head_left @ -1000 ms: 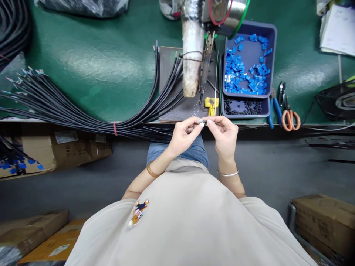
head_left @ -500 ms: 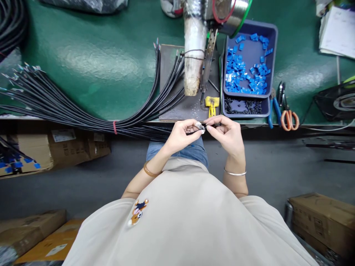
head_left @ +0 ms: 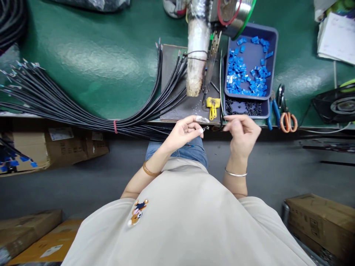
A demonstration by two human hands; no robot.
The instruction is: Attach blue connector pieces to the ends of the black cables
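Observation:
My left hand, with white wrapping on fingertips, pinches a black cable near its end at the bench's front edge. Short bare-looking wire ends stick out past the thumb. My right hand is apart from it, to the right, thumb and forefinger drawn together; whatever they grip, if anything, is too small to make out. A thin pale green wire runs down close to those fingertips. Between the hands, slightly farther back, lies a yellow tool. The bundle of black cables stretches left, tied with a red band.
A blue-grey tray of blue connectors overlaps another tray of small black parts. Blue-handled pliers and orange-handled scissors lie right of them. A wrapped nozzle-like tube and a wire spool overhang the board.
My right hand has pulled away to the right from the cable end, where both hands met before. My left hand stays in place, and the cable's wire ends now show.

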